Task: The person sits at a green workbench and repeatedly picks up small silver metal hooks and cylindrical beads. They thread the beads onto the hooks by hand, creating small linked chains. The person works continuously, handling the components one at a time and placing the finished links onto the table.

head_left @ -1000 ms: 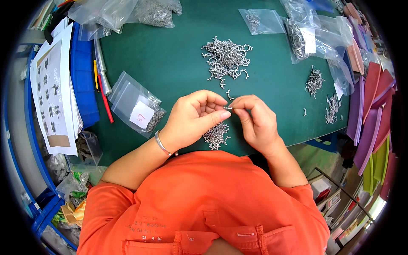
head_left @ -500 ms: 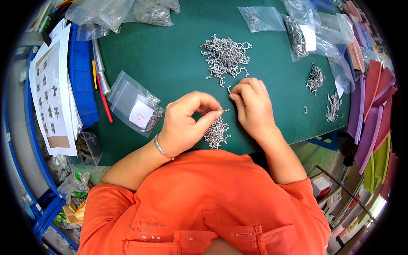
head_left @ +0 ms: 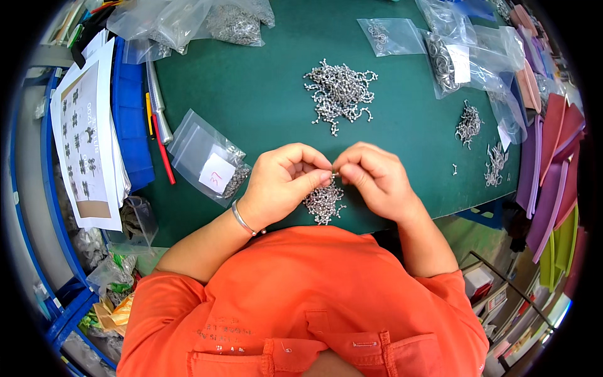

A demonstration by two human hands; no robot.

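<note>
Just above a small heap of silver metal pieces (head_left: 323, 206), my two hands meet fingertip to fingertip. My left hand (head_left: 279, 179), with a bangle at its wrist, pinches a small silver metal piece, now mostly hidden by the fingers. My right hand (head_left: 380, 182) is closed in a pinch against it, and the small silver piece it carried is hidden too. Beyond the hands lies a larger heap of short, curved silver pieces with knobbed ends (head_left: 339, 91).
At left are a clear zip bag of metal parts (head_left: 210, 160), a red pen (head_left: 164, 156), a blue bin (head_left: 132, 119) and printed sheets (head_left: 88, 138). More bags of parts (head_left: 235, 22) lie along the back. Small piles (head_left: 468, 124) and a bag of rings (head_left: 443, 60) sit at right.
My right hand has come down and toward the left from near the far heap, bringing its small silver piece to my left fingertips. The left hand stays over the near heap.
</note>
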